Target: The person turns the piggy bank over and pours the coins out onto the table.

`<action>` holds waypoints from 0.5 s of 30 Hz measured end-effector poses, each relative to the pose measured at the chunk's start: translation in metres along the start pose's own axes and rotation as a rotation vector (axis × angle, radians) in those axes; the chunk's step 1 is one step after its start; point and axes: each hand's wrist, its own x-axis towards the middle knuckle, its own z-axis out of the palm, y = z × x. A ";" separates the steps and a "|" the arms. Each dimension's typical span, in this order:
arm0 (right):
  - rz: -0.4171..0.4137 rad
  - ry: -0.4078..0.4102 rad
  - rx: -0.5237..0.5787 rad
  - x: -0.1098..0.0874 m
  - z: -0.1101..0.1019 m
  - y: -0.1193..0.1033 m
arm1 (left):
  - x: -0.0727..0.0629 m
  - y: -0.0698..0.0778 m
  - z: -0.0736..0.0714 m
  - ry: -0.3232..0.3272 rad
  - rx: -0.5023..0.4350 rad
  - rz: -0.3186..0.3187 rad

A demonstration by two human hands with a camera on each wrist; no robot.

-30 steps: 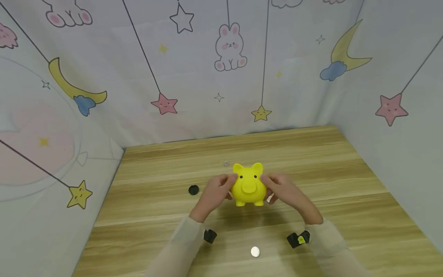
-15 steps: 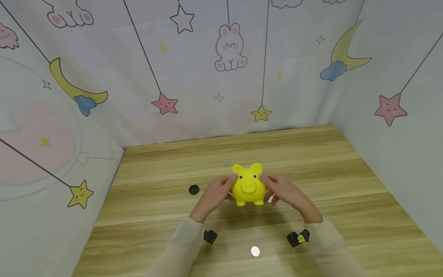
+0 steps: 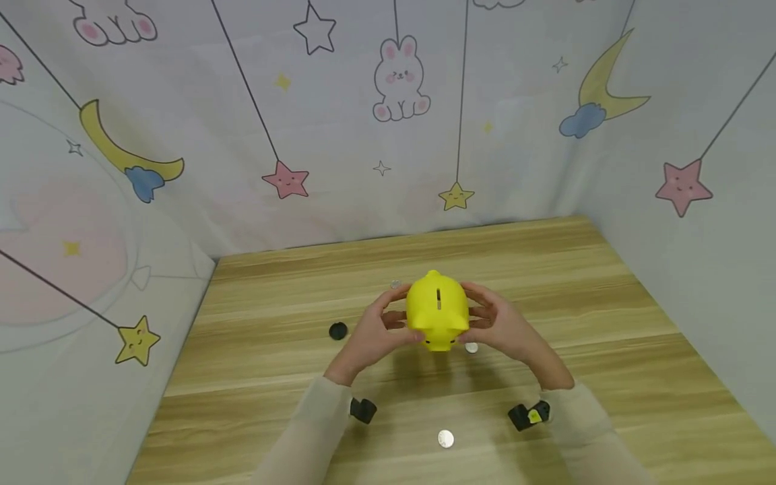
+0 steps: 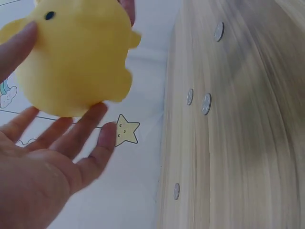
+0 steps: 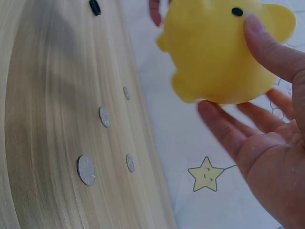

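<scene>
- While the yellow piggy bank (image 3: pixel 450 311) is held clear of the wood-grain surface (image 3: pixel 273 431), near its middle, its back faces the head view and its snout (image 3: pixel 439 345) dips toward six o'clock.
- Both grips are closed on it, the left-hand grip (image 3: pixel 382 333) at nine o'clock, the right-hand grip (image 3: pixel 500 327) at three, each thumb near a small black eye (image 4: pixel 50 15).
- Its round shell looks smooth, probably plastic, so uneven pressure or slack fingertips could let it turn or slip.
- A narrow, straight-edged slot (image 3: pixel 439 298) runs along the back; should anything be inside, which cannot be seen, further tipping might spill it.
- Stubby feet (image 5: pixel 182 88) could strike the near coin (image 3: pixel 471 348), between four and five o'clock, if lowered carelessly.
- At ten o'clock a thin silvery coin (image 3: pixel 396 285) lies close to the left fingers; a stray fingertip could push it.
- Farther off at six o'clock, a bright flat coin (image 3: pixel 446 439) might be swept aside by a low sleeve (image 3: pixel 312 411).
- Beyond the left hand, at nine o'clock, lies a round black cap (image 3: pixel 338 331); if it plugs the hidden underside, contents could drop out.
- Behind, at twelve o'clock, hangs a softly creased, cloth-like backdrop (image 3: pixel 339 121).
</scene>
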 end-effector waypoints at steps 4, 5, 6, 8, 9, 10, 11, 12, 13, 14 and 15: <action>-0.172 0.010 -0.070 0.001 0.004 0.001 | 0.002 -0.001 0.000 0.007 0.063 0.194; -0.208 0.013 -0.081 0.001 0.005 0.001 | 0.002 0.000 0.000 0.010 0.076 0.234; -0.238 0.022 -0.098 0.002 0.005 0.000 | 0.002 0.000 0.001 0.012 0.081 0.267; -0.263 0.034 -0.112 0.002 0.007 -0.001 | 0.002 0.002 0.001 0.014 0.091 0.309; -0.264 0.038 -0.115 0.002 0.007 -0.002 | 0.002 0.002 0.001 0.015 0.093 0.319; -0.261 0.043 -0.118 0.002 0.008 -0.003 | 0.002 0.003 0.001 0.017 0.096 0.325; -0.258 0.046 -0.121 0.002 0.008 -0.004 | 0.002 0.003 0.000 0.018 0.099 0.325; -0.255 0.049 -0.125 0.002 0.008 -0.004 | 0.002 0.003 0.000 0.018 0.100 0.326; -0.249 0.050 -0.127 0.002 0.008 -0.004 | 0.002 0.003 0.000 0.019 0.100 0.324; -0.246 0.049 -0.129 0.002 0.008 -0.004 | 0.002 0.002 0.000 0.020 0.101 0.322; -0.244 0.047 -0.128 0.002 0.008 -0.004 | 0.002 0.002 0.000 0.021 0.101 0.318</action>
